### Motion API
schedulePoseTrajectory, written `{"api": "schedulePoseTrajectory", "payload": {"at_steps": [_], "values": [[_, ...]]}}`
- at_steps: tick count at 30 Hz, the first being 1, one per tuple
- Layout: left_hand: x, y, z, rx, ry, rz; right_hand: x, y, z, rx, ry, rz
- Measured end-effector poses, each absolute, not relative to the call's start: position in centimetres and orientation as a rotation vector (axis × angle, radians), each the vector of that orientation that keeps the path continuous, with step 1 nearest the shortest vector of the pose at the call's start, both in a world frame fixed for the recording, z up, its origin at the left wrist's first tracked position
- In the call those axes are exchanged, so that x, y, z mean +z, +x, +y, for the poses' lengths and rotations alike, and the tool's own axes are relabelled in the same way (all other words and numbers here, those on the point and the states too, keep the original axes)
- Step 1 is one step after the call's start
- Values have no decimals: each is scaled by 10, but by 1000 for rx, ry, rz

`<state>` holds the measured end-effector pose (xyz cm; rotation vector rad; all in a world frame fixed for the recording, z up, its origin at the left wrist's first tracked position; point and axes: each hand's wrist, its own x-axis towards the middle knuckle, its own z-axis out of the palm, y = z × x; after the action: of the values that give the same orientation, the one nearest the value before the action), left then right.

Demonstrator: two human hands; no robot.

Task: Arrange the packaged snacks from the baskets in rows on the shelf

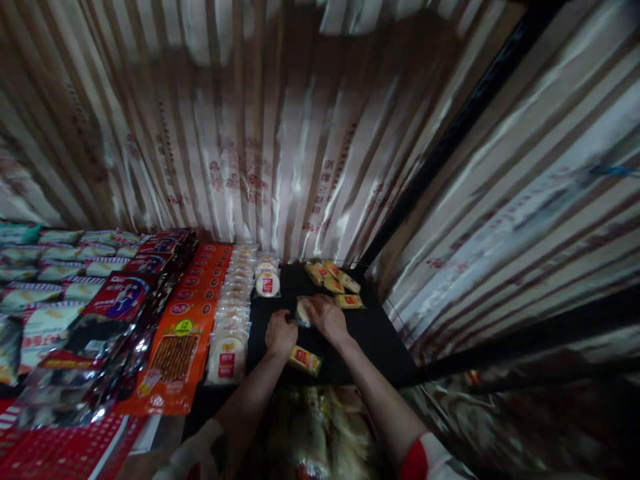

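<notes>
The biggest thing is the shiny striped plastic sheet (pixel 280 133). It fills the whole top of the frame and runs down the right side, and it has faint red writing on it.

Under it, in the lower middle, is the black bench (pixel 373 333). Both my hands are on it.

The left part of the frame is full of snack packs in rows. Far left are white packs with red and blue stripes (pixel 45 283). Next to them are dark red packs (pixel 125 297). Then comes a line of orange packs (pixel 193 313), and then a line of pale cake packs (pixel 234 300) that reaches the bench edge. One round cake pack (pixel 267 285) sits just above my left hand.

A small pile of yellow packs (pixel 333 277) lies at the top of the bench, near the sheet.

My left hand (pixel 281 333) and my right hand (pixel 327 317) are close together in the middle. Between them lies a clear pack with a round pale cake (pixel 303 311). My right grip is clamped on its right side, with the fingers bent over it. My left grip is curled up at the pack's left edge, and I cannot tell if it pinches the pack.

One single yellow pack (pixel 305 361) lies flat just below my left hand, by my wrist.
</notes>
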<state>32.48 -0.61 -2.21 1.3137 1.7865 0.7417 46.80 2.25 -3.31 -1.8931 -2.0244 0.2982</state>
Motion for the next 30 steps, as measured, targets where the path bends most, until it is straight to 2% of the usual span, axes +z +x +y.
{"api": "schedulePoseTrajectory", "payload": {"at_steps": [5,15,23,30], "values": [[-19,328,-22,746,1360,1811,-43,475,2,374,-1853,-2090],[-19,326,-47,764,1508,1821,-38,469,-6,285,-1781,-2025],[-12,328,-47,1001,1501,1813,-1,464,-15,655,-1613,-1960],[-15,312,-40,1106,1335,1727,10,456,-17,991,-1359,-1807]]}}
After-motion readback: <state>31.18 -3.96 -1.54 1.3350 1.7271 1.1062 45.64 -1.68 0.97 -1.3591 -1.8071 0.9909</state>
